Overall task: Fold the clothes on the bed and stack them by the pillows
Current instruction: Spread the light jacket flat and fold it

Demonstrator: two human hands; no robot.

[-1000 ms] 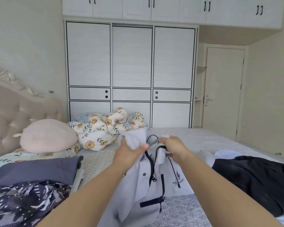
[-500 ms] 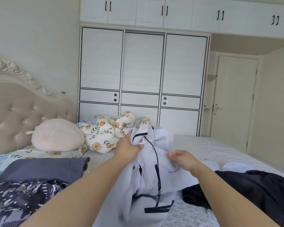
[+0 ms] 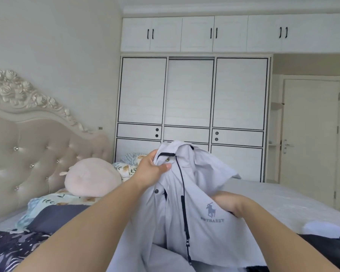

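A: State the position and material of the work item.

B: The white polo shirt (image 3: pixel 186 203) is a thin, smooth fabric with dark piping and snap buttons along the placket and a dark horse-and-rider emblem on the chest. It is held up in the air at centre frame, with its lower part draping toward 6 o'clock.

A: Report hand condition.

B: The left hand (image 3: pixel 152 169) is clamped on the collar area, thumb pressed over the fabric. The right hand (image 3: pixel 229 203), at 4 o'clock from the left one, is closed on the chest panel from behind; its fingers are hidden by cloth, so the grip appears firm but cannot be fully confirmed. The hands are apart.

A: List the surrounding items.

B: The folded stack (image 3: pixel 53 216), with a grey-blue piece on top, lies at 8 o'clock on the bed (image 3: pixel 283 201), and a patterned dark garment (image 3: pixel 10 250) lies nearer the lower left corner. The round pink cushion (image 3: pixel 90 177) rests at 9 o'clock against the tufted headboard (image 3: pixel 33 154). A black garment (image 3: pixel 332 250) lies at 4 o'clock.

A: Open room?

B: The quilted bed surface at 3 o'clock is bare up to its far edge, before the wardrobe (image 3: pixel 192 99).
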